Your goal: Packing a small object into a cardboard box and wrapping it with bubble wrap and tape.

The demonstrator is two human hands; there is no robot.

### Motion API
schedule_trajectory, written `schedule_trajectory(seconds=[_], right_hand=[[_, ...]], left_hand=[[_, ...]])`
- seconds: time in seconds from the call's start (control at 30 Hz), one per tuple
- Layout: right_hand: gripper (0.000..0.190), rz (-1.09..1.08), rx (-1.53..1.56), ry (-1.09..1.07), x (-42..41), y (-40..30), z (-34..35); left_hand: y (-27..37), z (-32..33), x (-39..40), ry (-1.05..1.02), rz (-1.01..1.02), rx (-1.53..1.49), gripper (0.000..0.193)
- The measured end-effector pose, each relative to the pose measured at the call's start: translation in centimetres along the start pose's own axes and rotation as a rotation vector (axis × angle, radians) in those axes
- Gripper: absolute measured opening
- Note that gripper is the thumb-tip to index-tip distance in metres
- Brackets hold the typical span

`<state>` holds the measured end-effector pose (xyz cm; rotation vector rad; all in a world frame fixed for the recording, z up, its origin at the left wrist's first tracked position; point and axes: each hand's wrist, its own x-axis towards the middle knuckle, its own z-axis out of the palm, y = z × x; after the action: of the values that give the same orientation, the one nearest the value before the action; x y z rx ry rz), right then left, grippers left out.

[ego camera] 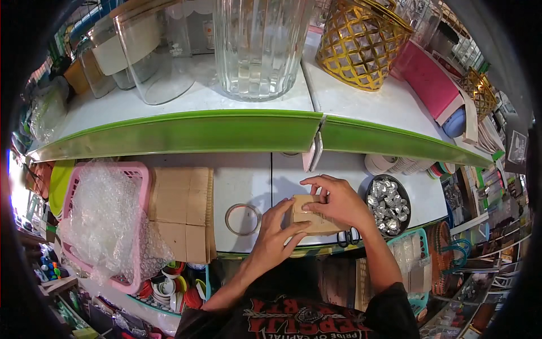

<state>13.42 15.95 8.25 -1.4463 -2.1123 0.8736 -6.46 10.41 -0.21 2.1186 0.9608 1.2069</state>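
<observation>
A small brown cardboard packet [326, 224] sits before me at the shelf's front, with what looks like clear tape on its top. My left hand [277, 233] holds its left side, index finger at the far corner and the thumb near the front edge. From the right, my right hand [341, 201] grips the top and far edge, thumb pressed on the cardboard. Black scissor handles [349, 238] stick out beneath the packet's front right; the blades are hidden. A roll of tape [242, 219] lies flat to the left of my left hand.
Left are flattened cardboard sheets [182, 212] and a pink basket [144, 186] of bubble wrap [106, 212]. A dark bowl [369, 186] of silver foil-like pieces [387, 207] stands right. The green-edged upper shelf [190, 131] carries a ribbed glass vessel [260, 55] and a gold lattice container [360, 46].
</observation>
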Motion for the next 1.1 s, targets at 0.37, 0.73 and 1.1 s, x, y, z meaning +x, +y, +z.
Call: schedule_trajectory(seconds=[0.37,0.73,1.1], right_hand=[[0.053,-0.03,0.003,-0.01,-0.2,0.3,0.0],[0.051,-0.051,-0.029,0.001,-0.4,-0.2,-0.1],[0.046,-0.009,0.001,0.001,-0.8,0.0,-0.3]], left_hand=[[0.0,-0.3,0.0,-0.028,-0.018,-0.027,0.028],[-0.1,-0.3,-0.3,-0.01,0.02,-0.01,0.033],[-1.0,-2.8,-5.0,0.078,-0.312,0.492,0.046]])
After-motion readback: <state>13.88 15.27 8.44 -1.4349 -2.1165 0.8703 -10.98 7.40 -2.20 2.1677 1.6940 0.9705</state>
